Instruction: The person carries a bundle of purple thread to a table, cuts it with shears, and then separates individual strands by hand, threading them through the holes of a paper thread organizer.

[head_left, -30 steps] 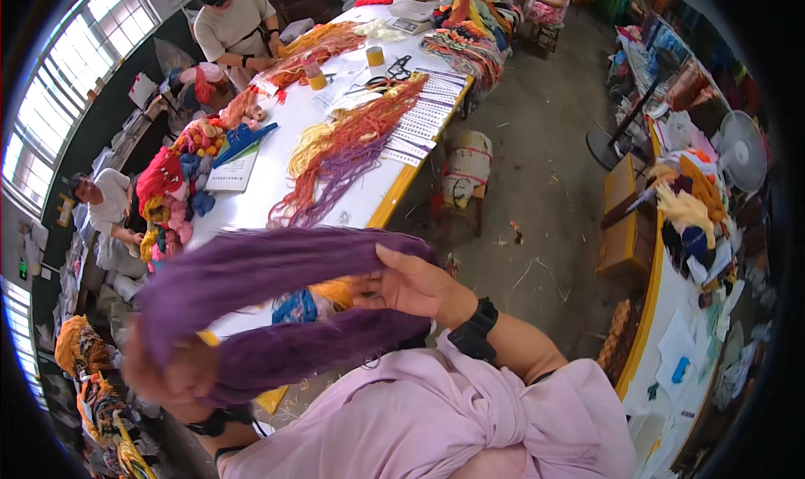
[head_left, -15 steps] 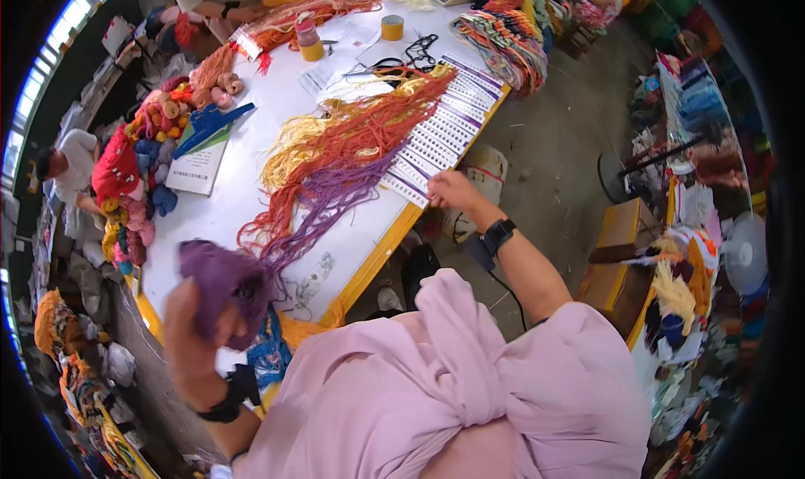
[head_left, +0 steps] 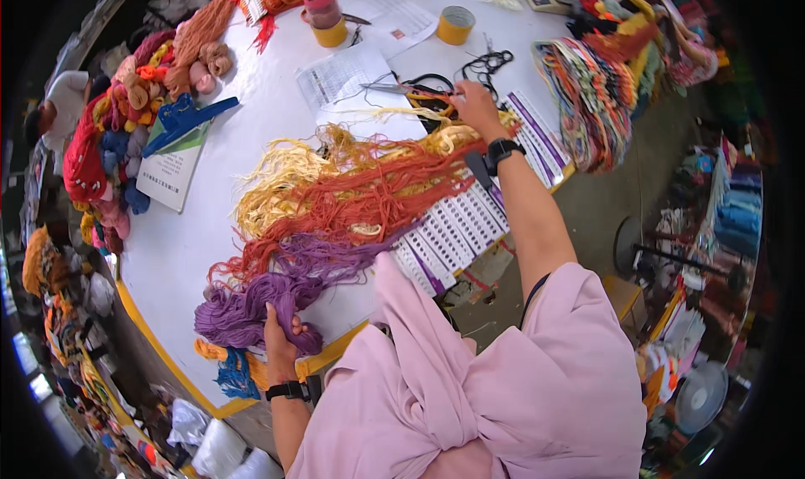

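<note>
1. The left hand [head_left: 281, 345] is closed around a purple yarn skein [head_left: 251, 307], pressing it on the white worktop [head_left: 251, 119] close to the yellow front edge.
2. The right hand [head_left: 476, 103] reaches far across the worktop; its fingers are curled at the far end of the laid-out yarn strands [head_left: 352, 198], beside black scissors [head_left: 486, 62]. Whether it pinches a strand cannot be told.
3. The strands run in a long band from the skein diagonally up and right to the right hand: purple nearest the left hand, then orange-red, then yellow. The left hand is the nearer to the skein; the right holds the opposite end of that axis.
4. A printed colour-sample card [head_left: 457, 223] lies under the band's right side.
5. Further out: two yellow tape rolls [head_left: 457, 25], a blue clamp [head_left: 180, 123], yarn bundles [head_left: 599, 102].
6. The left-hand fingertips are buried in yarn; the body hides the near edge.
</note>
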Available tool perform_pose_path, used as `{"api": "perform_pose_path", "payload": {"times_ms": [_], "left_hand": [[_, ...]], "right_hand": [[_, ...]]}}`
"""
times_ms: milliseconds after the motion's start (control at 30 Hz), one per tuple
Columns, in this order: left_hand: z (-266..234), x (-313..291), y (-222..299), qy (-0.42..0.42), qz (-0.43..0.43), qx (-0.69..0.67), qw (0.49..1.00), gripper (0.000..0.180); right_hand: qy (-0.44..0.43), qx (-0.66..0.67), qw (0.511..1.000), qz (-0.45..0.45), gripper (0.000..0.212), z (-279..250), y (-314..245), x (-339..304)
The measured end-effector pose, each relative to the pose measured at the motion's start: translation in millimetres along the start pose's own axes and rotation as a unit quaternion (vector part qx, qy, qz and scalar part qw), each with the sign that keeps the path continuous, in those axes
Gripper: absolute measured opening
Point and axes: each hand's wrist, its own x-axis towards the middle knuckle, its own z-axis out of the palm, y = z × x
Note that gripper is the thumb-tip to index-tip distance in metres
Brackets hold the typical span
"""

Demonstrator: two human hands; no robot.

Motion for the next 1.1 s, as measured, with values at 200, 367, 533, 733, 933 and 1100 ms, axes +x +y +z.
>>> {"api": "perform_pose_path", "payload": {"times_ms": [200,367,533,733,933,1100], "left_hand": [[20,3,3,0.079,-0.020,-0.011,0.997,0.057],[32,2,14,0.099,-0.033,0.001,0.995,0.055],[44,1,13,0.134,0.002,-0.012,0.991,0.053],[21,3,7,0.099,0.003,-0.050,0.994,0.052],[21,-3,30,0.058,0.026,0.002,0.998,0.049],[15,-41,53,-0.036,0.131,0.010,0.991,0.038]], "right_hand": [[-0.150,-0.175,0.962,-0.146,0.018,42,-12,100],[-0.282,-0.229,0.915,-0.174,0.024,50,-5,116],[-0.300,-0.066,0.933,-0.189,0.015,19,-12,113],[-0.123,0.006,0.953,-0.277,0.022,-53,-71,84],[0.176,-0.016,0.888,-0.424,0.027,-110,-99,90],[0.142,0.127,0.930,-0.316,0.013,-199,-203,26]]}}
